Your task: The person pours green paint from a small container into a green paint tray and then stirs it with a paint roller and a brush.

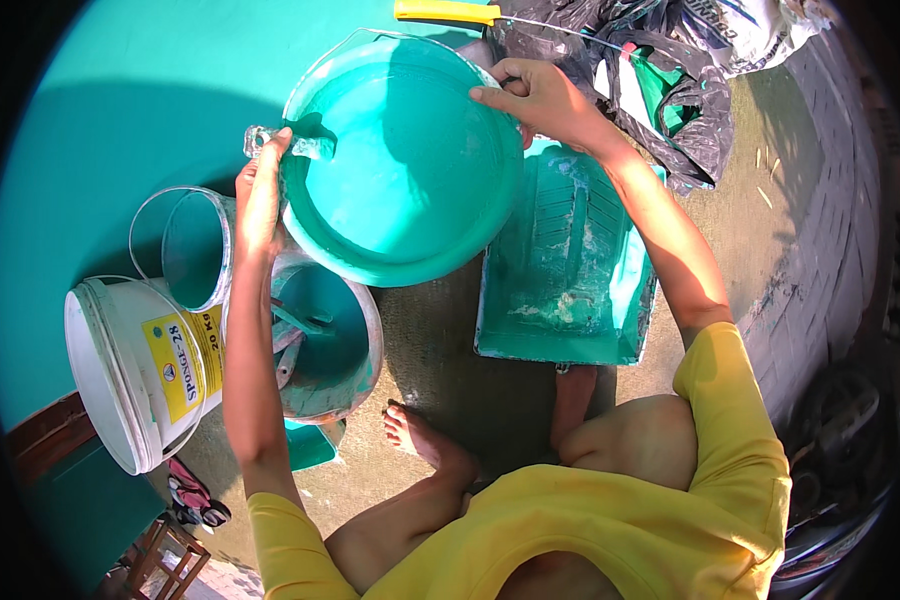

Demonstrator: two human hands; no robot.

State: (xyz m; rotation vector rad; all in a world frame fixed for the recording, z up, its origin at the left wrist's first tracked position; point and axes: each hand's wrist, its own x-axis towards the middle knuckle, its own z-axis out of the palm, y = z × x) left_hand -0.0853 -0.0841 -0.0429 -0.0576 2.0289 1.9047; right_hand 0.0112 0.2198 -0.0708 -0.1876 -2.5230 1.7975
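A large round bucket (400, 262), coated in teal paint, tilts toward me between my hands, its thin wire handle up along the far side. At its left edge my left hand (260, 195) is closed, the thumb pressed on a flat paint-smeared piece (313, 147) that juts over the rim; I cannot make out its kind. My right hand (542, 100) grips the bucket's far right rim with thumb and fingers. Beneath the right forearm, a teal paint tray (560, 345) with a ribbed slope lies on the ground, streaked with paint.
Left stand an open pail (338, 395) holding paint-covered tools, a smaller bucket (198, 250) and a tipped white bucket (120, 370) with a yellow label. Black plastic bags (685, 140) lie at the far right. A yellow handle (448, 12) shows at the top. A teal wall (100, 130) runs along the left.
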